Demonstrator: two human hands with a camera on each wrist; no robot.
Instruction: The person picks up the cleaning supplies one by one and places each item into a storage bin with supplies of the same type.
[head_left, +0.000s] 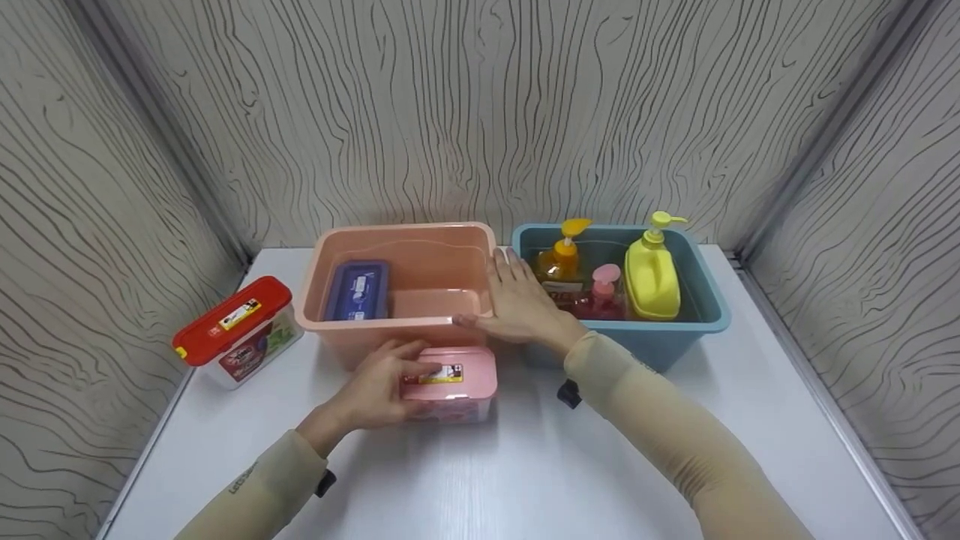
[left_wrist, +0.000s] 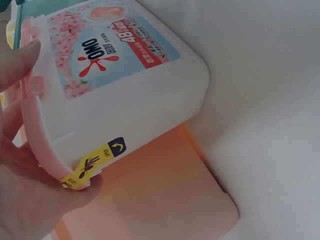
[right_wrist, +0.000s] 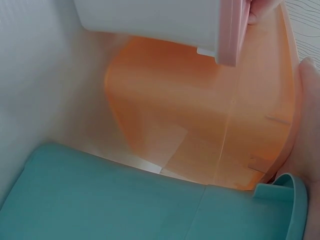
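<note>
My left hand point(head_left: 379, 386) grips a pink-lidded OMO laundry box point(head_left: 465, 384) by its lid, thumb on one side and fingers over the other. The box is in front of the peach bin point(head_left: 397, 322), and its white body with a blossom label point(left_wrist: 120, 80) shows in the left wrist view. My right hand point(head_left: 525, 300) rests on the peach bin's front right corner, fingers straight along the side rim and thumb on the front rim. Inside that bin, at the left, stands a dark blue box point(head_left: 360, 291).
A blue-green bin point(head_left: 634, 341) stands close on the right, holding an orange pump bottle point(head_left: 564, 259), a pink pump bottle point(head_left: 604, 300) and a yellow pump jug point(head_left: 652, 281). Left of the peach bin sits a red-lidded box point(head_left: 240, 330). Patterned walls point(head_left: 450, 112) enclose the white table point(head_left: 465, 487).
</note>
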